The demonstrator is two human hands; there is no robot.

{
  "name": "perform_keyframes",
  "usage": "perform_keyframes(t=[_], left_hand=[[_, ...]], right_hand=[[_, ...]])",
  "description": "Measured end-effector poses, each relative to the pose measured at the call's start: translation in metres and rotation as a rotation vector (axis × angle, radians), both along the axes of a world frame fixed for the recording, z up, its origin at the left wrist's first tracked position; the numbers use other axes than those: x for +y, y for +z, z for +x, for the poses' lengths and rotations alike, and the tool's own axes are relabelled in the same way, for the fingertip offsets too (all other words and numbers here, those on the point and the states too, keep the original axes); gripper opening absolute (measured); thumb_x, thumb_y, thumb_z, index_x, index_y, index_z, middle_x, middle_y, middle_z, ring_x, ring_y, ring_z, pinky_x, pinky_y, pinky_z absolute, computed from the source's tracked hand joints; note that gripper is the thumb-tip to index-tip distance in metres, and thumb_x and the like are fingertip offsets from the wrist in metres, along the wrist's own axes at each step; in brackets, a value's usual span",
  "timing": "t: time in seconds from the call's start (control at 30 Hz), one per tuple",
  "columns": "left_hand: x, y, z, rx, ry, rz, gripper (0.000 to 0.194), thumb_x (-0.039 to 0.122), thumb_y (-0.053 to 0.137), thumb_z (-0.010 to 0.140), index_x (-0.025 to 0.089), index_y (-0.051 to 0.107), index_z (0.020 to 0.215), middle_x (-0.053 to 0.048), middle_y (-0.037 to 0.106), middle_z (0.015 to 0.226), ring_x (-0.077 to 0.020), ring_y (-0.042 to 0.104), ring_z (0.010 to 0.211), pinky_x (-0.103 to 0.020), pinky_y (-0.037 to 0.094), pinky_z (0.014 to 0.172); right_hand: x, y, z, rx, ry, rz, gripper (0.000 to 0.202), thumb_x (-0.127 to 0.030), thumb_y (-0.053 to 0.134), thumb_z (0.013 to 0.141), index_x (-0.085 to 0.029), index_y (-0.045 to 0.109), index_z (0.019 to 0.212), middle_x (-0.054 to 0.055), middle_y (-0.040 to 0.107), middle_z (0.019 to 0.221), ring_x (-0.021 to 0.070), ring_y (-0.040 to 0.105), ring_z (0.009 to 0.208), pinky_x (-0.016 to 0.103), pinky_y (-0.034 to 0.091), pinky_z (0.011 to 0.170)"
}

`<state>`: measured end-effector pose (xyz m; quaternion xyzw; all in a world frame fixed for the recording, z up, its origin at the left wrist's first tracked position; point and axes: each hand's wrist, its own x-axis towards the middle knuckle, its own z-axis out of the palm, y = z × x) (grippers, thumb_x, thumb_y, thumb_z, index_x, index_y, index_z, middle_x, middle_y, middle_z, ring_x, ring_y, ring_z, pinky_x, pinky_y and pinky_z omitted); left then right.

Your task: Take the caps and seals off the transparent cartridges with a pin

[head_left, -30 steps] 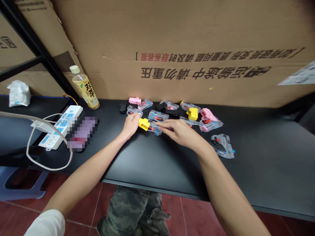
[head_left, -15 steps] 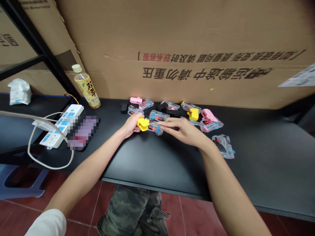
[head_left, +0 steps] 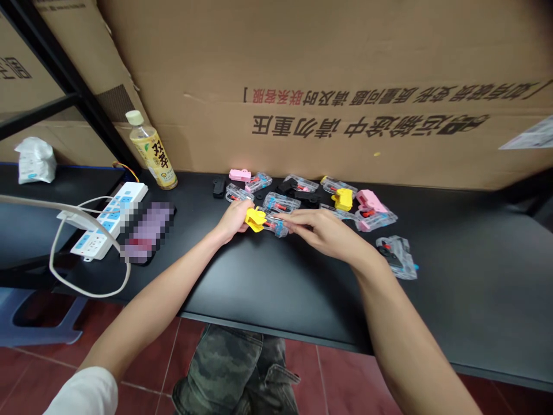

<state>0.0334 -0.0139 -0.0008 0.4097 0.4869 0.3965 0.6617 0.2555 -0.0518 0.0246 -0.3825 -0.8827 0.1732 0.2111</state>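
Observation:
My left hand (head_left: 234,221) is closed around a yellow plastic piece (head_left: 255,219), held just above the black table. Close on its right, my right hand (head_left: 317,229) has its fingers pressed together on a thin metallic tool (head_left: 279,217), whose tip points at the yellow piece. Beneath and between the hands lies a clear bag (head_left: 276,226) with red and blue bits. Behind them are another clear bag (head_left: 280,203), a pink piece (head_left: 240,175), a black piece (head_left: 219,187) and a second yellow piece (head_left: 343,199).
To the right are a pink piece (head_left: 370,200) on a clear bag and another bag (head_left: 397,257). A bottle (head_left: 152,152), power strip (head_left: 109,221), phone (head_left: 149,232) and looped cable stand or lie left. A cardboard sheet (head_left: 302,69) rises behind the table (head_left: 276,288).
The yellow piece in my left hand has tilted and shifted slightly right. My right hand stays nearly in place, and the whole view has moved a little.

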Motion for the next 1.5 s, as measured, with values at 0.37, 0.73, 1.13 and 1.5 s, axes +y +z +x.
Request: perform_keyframes(t=[0.37, 0.73, 1.13, 1.5], left_hand=[[0.0, 0.002, -0.002, 0.075, -0.073, -0.062, 0.023, 0.019, 0.055, 0.082, 0.017, 0.049, 0.059, 0.004, 0.047, 0.047, -0.0052, 0.035, 0.035, -0.018, 0.016, 0.038], [0.003, -0.006, 0.002, -0.027, 0.066, 0.082, 0.027, 0.025, 0.055, 0.091, 0.019, 0.043, 0.067, 0.008, 0.038, 0.051, -0.0028, 0.029, 0.037, -0.016, 0.014, 0.038], [0.011, -0.031, -0.002, 0.25, -0.054, 0.862, 0.022, 0.034, 0.069, 0.09, 0.021, 0.065, 0.108, -0.007, 0.063, 0.113, -0.0176, 0.064, 0.096, -0.029, 0.057, 0.076], [0.003, -0.028, -0.001, 0.377, -0.163, 0.989, 0.028, 0.038, 0.066, 0.094, 0.022, 0.059, 0.116, -0.01, 0.058, 0.12, -0.022, 0.059, 0.114, -0.04, 0.053, 0.098]], right_hand=[[-0.009, 0.001, -0.009, -0.08, 0.0, -0.03, 0.057, -0.026, 0.038, 0.105, -0.024, 0.039, 0.161, 0.004, 0.075, 0.087, 0.0158, 0.067, 0.07, 0.025, 0.052, 0.073], [0.005, -0.005, 0.005, 0.101, -0.203, -0.112, 0.054, -0.042, 0.041, 0.104, -0.014, 0.056, 0.148, 0.005, 0.07, 0.078, 0.0182, 0.064, 0.068, 0.031, 0.052, 0.072], [0.013, -0.017, -0.002, 0.609, -0.419, -0.485, 0.063, -0.07, 0.062, 0.088, -0.017, 0.064, 0.122, 0.008, 0.071, 0.096, 0.0062, 0.041, 0.047, 0.025, 0.035, 0.044], [0.012, -0.031, -0.023, 0.648, -0.326, -0.439, 0.054, -0.055, 0.067, 0.09, -0.021, 0.062, 0.131, 0.006, 0.07, 0.1, 0.0088, 0.05, 0.057, 0.024, 0.043, 0.051]])
